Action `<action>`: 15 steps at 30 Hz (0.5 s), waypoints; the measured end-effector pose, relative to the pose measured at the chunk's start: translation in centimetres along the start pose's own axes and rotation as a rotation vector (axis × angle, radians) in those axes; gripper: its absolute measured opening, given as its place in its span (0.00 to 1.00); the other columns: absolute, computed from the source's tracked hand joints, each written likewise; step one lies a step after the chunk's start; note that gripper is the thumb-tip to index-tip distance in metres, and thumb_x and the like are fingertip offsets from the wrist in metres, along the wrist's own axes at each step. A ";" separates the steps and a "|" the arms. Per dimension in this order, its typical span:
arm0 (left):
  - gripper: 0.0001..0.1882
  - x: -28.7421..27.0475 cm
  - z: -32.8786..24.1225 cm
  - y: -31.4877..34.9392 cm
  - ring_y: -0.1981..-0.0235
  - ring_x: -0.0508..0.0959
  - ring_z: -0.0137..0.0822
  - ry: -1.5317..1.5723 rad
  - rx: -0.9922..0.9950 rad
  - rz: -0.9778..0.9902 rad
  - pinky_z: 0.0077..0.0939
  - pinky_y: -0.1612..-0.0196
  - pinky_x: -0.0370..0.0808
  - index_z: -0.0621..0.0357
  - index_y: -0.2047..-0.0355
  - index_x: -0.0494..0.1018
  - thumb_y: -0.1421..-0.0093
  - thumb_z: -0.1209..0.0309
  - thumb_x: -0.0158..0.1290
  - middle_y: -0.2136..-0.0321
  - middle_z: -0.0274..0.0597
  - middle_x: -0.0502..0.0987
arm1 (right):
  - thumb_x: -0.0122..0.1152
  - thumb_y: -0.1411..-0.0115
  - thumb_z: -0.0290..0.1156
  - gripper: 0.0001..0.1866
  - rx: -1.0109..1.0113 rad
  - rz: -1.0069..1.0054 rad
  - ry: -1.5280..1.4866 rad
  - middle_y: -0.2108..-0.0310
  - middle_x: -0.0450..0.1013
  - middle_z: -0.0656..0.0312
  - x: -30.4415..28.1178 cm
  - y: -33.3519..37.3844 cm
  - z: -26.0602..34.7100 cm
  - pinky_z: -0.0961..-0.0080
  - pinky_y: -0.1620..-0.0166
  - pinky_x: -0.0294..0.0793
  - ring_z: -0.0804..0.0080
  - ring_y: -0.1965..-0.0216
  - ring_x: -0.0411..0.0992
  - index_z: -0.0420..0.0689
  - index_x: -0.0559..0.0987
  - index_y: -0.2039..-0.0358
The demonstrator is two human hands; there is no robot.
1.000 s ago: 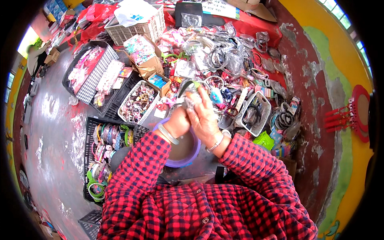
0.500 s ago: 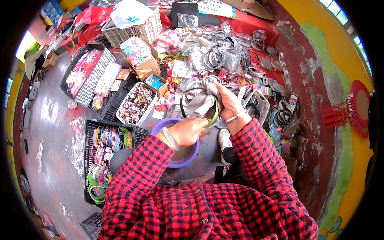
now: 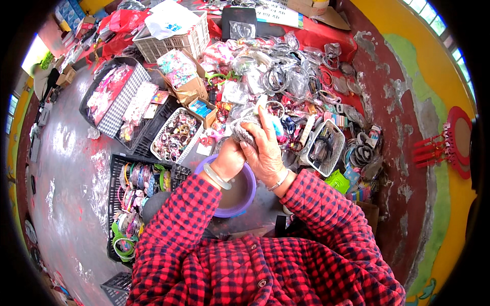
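Observation:
Both hands meet in front of me, above the near edge of the heaped goods. A wad of grey cloth [image 3: 242,134] is squeezed between them. My left hand [image 3: 228,162] is closed like a fist at the cloth's lower end, and what lies inside it is hidden. My right hand [image 3: 265,157] presses the cloth with its thumb, its index finger pointing up and away. A pale green strip [image 3: 261,100] shows by that fingertip; it may be part of a headband, mostly covered by the hands. Below sits a purple basin [image 3: 249,191] holding murky water.
On the left, a black crate [image 3: 113,196] holds headbands. White baskets of hair ties [image 3: 176,135] and dark bands [image 3: 334,148] flank the middle. Bagged headbands [image 3: 286,74] are heaped ahead. A light green piece [image 3: 337,181] lies right. Beyond stands a grey crate [image 3: 196,38].
My right hand has moved left and down beside the left one, bringing the cloth along. The green headband that showed clearly between the hands is now mostly hidden.

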State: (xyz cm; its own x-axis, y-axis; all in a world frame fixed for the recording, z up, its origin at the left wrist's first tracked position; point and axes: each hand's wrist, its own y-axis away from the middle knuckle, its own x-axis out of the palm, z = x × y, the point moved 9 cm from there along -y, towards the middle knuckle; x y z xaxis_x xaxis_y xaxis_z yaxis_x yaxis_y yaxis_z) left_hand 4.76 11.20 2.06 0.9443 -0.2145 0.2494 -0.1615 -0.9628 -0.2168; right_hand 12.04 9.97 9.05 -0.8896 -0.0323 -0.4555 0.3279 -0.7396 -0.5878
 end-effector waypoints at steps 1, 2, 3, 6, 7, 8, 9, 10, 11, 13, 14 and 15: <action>0.14 0.2 -0.9 0.0 0.55 0.71 0.34 -0.076 0.068 -0.028 0.28 0.52 0.67 0.64 0.54 0.65 0.42 0.78 0.42 0.56 0.44 0.70 | 0.56 0.51 0.20 0.21 -0.030 -0.045 0.046 0.41 0.47 0.40 -0.3 0.0 0.1 0.59 0.39 0.45 0.42 0.39 0.46 0.44 0.68 0.54; 0.13 0.2 -1.7 0.1 0.57 0.72 0.35 -0.151 0.137 -0.056 0.27 0.54 0.68 0.64 0.56 0.67 0.42 0.77 0.43 0.58 0.45 0.72 | 0.55 0.51 0.20 0.22 -0.026 -0.067 0.036 0.41 0.47 0.40 -0.5 -0.1 -0.1 0.59 0.39 0.45 0.42 0.39 0.45 0.43 0.68 0.54; 0.13 -0.5 -0.4 0.3 0.59 0.74 0.38 -0.294 0.178 -0.085 0.27 0.57 0.70 0.64 0.57 0.67 0.43 0.76 0.44 0.61 0.48 0.74 | 0.55 0.51 0.20 0.22 -0.021 -0.088 0.025 0.41 0.47 0.40 -0.7 -0.3 -0.3 0.59 0.39 0.44 0.42 0.39 0.45 0.43 0.68 0.54; 0.11 0.3 -1.0 0.2 0.63 0.76 0.42 -0.429 0.095 -0.017 0.28 0.61 0.72 0.63 0.59 0.68 0.43 0.75 0.46 0.66 0.49 0.76 | 0.51 0.48 0.20 0.20 0.012 -0.153 -0.027 0.41 0.49 0.40 -1.7 -0.4 -1.8 0.62 0.40 0.47 0.46 0.39 0.48 0.41 0.67 0.53; 0.12 0.9 -1.2 0.4 0.62 0.74 0.32 -0.455 0.070 0.050 0.25 0.59 0.70 0.65 0.58 0.66 0.43 0.80 0.43 0.65 0.44 0.74 | 0.50 0.46 0.21 0.18 0.047 -0.163 -0.080 0.41 0.50 0.42 -1.8 -0.4 -2.5 0.63 0.40 0.48 0.49 0.39 0.49 0.41 0.67 0.53; 0.11 1.4 -1.7 0.5 0.64 0.74 0.32 -0.485 0.063 0.086 0.25 0.61 0.70 0.65 0.59 0.67 0.43 0.80 0.43 0.67 0.43 0.74 | 0.48 0.44 0.22 0.16 0.082 -0.174 -0.132 0.41 0.51 0.43 -2.1 -0.5 -3.2 0.65 0.40 0.48 0.52 0.39 0.50 0.40 0.67 0.53; 0.10 2.0 -2.4 0.6 0.67 0.73 0.32 -0.514 0.055 0.123 0.25 0.63 0.70 0.65 0.60 0.67 0.44 0.80 0.44 0.70 0.43 0.73 | 0.49 0.45 0.23 0.17 0.071 -0.215 -0.016 0.47 0.59 0.40 -3.1 -1.0 -3.5 0.65 0.46 0.59 0.47 0.46 0.60 0.40 0.67 0.54; 0.10 2.5 -2.6 0.8 0.69 0.73 0.32 -0.545 0.049 0.159 0.25 0.66 0.70 0.64 0.61 0.68 0.44 0.80 0.45 0.72 0.43 0.73 | 0.48 0.42 0.25 0.14 0.251 -0.269 -0.102 0.57 0.69 0.50 -3.3 -0.7 -6.6 0.69 0.54 0.66 0.59 0.57 0.68 0.40 0.68 0.54; 0.09 2.8 -2.3 1.3 0.73 0.72 0.34 -0.596 0.051 0.200 0.26 0.69 0.68 0.63 0.62 0.68 0.45 0.79 0.46 0.75 0.43 0.70 | 0.47 0.41 0.25 0.13 0.382 -0.263 -0.342 0.62 0.70 0.56 -3.3 -0.9 -8.5 0.74 0.58 0.66 0.67 0.62 0.68 0.40 0.68 0.55; 0.09 3.4 -2.9 1.4 0.74 0.71 0.34 -0.581 0.097 0.190 0.25 0.69 0.68 0.63 0.62 0.68 0.45 0.79 0.46 0.75 0.44 0.70 | 0.46 0.39 0.26 0.11 0.476 -0.273 -0.685 0.68 0.69 0.68 -3.2 -1.5 -10.3 0.87 0.65 0.66 0.85 0.67 0.63 0.42 0.69 0.56; 0.09 3.6 -3.3 1.4 0.74 0.71 0.34 -0.572 0.120 0.187 0.25 0.69 0.68 0.62 0.62 0.68 0.45 0.79 0.46 0.75 0.44 0.69 | 0.46 0.39 0.26 0.11 0.493 -0.265 -0.722 0.67 0.69 0.68 -3.0 -1.2 -10.4 0.87 0.64 0.66 0.85 0.67 0.63 0.41 0.69 0.56; 0.09 3.4 -2.8 1.3 0.72 0.72 0.32 -0.556 0.041 0.193 0.24 0.68 0.68 0.62 0.61 0.68 0.44 0.78 0.46 0.73 0.41 0.71 | 0.46 0.39 0.26 0.11 0.511 -0.257 -0.759 0.67 0.69 0.67 -2.9 -0.8 -10.3 0.87 0.64 0.66 0.85 0.67 0.63 0.41 0.69 0.56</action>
State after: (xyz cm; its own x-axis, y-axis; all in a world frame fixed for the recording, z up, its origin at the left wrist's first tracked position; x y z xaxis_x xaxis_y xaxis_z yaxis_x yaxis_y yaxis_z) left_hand 6.97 8.80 5.24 0.9093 -0.2564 -0.3278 -0.3447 -0.9053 -0.2481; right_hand 17.65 17.56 3.91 -0.9430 -0.1232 0.3091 0.0746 -0.9835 -0.1646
